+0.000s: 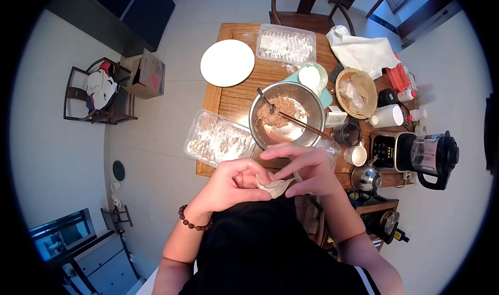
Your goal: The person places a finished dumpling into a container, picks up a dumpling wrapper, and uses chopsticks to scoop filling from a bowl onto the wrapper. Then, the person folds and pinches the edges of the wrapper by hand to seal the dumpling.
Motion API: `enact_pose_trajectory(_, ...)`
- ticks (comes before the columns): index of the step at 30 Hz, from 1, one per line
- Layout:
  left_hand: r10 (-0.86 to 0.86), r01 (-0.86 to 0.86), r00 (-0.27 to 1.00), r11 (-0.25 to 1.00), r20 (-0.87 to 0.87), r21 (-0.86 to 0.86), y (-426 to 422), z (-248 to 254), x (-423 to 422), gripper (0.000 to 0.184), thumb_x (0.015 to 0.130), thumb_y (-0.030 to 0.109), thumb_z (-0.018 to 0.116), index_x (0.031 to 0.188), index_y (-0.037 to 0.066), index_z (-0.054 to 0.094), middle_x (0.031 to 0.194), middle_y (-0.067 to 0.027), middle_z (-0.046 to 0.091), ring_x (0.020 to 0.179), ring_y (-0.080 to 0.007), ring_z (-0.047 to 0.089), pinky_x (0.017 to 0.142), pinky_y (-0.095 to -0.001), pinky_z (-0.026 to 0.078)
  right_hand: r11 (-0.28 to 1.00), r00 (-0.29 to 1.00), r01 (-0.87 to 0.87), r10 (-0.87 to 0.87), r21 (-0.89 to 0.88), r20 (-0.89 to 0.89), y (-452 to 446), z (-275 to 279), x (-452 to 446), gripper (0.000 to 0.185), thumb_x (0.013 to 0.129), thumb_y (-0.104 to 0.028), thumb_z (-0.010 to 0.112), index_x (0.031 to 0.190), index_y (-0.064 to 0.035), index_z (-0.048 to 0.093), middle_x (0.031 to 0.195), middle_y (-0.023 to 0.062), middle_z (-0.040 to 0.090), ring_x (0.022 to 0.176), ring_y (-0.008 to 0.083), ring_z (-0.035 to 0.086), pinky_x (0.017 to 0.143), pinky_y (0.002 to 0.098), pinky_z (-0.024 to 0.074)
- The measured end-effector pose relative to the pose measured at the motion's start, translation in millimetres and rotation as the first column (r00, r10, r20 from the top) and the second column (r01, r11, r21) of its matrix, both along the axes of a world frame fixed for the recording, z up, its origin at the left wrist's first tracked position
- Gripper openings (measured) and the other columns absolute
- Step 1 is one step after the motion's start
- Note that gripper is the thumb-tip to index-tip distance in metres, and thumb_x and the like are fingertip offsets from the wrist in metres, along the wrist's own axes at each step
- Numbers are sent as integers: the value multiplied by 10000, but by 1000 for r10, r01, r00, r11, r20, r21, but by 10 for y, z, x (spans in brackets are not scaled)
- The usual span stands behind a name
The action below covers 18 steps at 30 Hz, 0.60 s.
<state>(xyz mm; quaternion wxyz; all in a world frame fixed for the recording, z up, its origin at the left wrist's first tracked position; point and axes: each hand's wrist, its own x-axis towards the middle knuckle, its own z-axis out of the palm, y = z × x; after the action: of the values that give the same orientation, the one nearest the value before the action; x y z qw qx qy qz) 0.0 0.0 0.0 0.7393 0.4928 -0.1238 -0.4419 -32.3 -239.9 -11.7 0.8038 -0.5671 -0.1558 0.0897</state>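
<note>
A pale piece of folded dough is held in front of my body, near the table's front edge. My left hand, with a beaded bracelet at the wrist, pinches its left side between thumb and fingers. On its right side, my right hand has thumb and fingers spread apart, the fingertips close to the dough. Beyond the hands stands a steel bowl of minced filling, with a spoon and chopsticks in it.
Floury plastic trays and a white plate lie on the wooden table. To the right are a basket, a white cup, a kettle and a blender.
</note>
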Motion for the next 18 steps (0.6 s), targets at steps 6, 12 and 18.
enact_pose_trajectory(6,-8,4,998,998,-68,-60,155,27,-1,255,858,-141,738,1064,-30,635,1132,-125,699,1028,-178,710,891,-303,601,998,984,-52,56,-29,168,84,-134,54,131,687,-2,879,772,-36,786,1065,135,771,1152,311,667,1000,432,512)
enact_pose_trajectory(12,19,-19,996,1000,-88,-5,471,-168,-27,289,854,-148,737,1092,-25,629,1147,-115,697,1059,-178,706,906,-303,598,988,993,-108,102,-114,-59,326,-27,131,292,715,0,868,997,-48,807,1126,98,761,1060,271,717,921,369,568)
enact_pose_trajectory(18,143,-142,990,987,-11,78,880,-302,39,452,830,-197,716,1212,-15,554,1170,-132,697,1047,-177,706,916,-308,599,903,992,-3,55,-429,110,770,-156,128,284,765,-10,844,1044,-29,790,1100,86,757,971,219,740,838,320,590)
